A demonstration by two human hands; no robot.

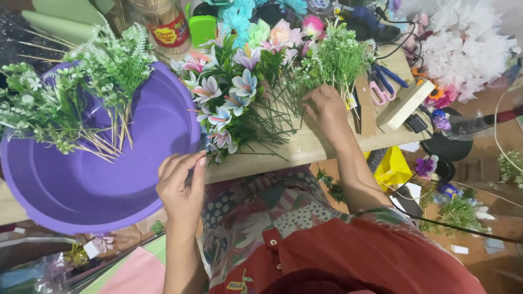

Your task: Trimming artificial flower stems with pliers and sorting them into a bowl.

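Observation:
My left hand (182, 182) hovers at the near edge of a wooden board (305, 148), fingers pinched on a thin green stem that is mostly hidden. My right hand (326, 111) rests on the board, fingers curled into the stems of a leafy green sprig bunch (335, 60). Between the two hands lies a pile of artificial lilies (231, 100) in pink, purple and white, their green stems fanned across the board. A large purple basin (98, 179) sits to the left, holding green sprigs on wooden sticks (81, 98).
Pink-handled scissors (381, 90) and a pale wooden block (404, 104) lie at the board's right end. White paper flowers (466, 46) are heaped at the far right. A stick-filled jar (163, 24) and more coloured flowers stand at the back. Loose flowers and a yellow bag (393, 169) lie below.

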